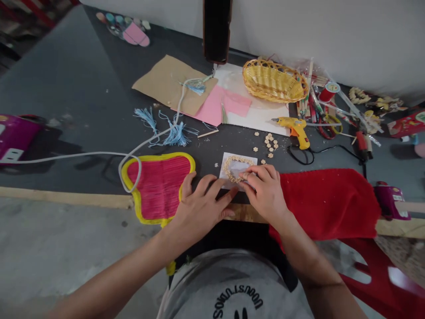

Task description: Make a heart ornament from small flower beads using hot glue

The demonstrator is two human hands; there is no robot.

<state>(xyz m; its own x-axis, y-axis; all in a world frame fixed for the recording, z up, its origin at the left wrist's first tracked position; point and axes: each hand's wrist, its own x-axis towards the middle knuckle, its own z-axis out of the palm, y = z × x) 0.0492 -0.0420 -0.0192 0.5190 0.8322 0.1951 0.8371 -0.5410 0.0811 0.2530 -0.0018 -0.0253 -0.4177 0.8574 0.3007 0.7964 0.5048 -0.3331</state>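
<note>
A single head-worn camera looks forward and steeply down, close above the dark table [83, 102] edge.

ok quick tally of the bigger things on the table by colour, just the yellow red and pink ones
yellow: 2, the wicker basket and the glue gun
red: 2, the red cloth and the thread spool
pink: 2, the woven mat with yellow edging and the pink paper
total: 6
</note>
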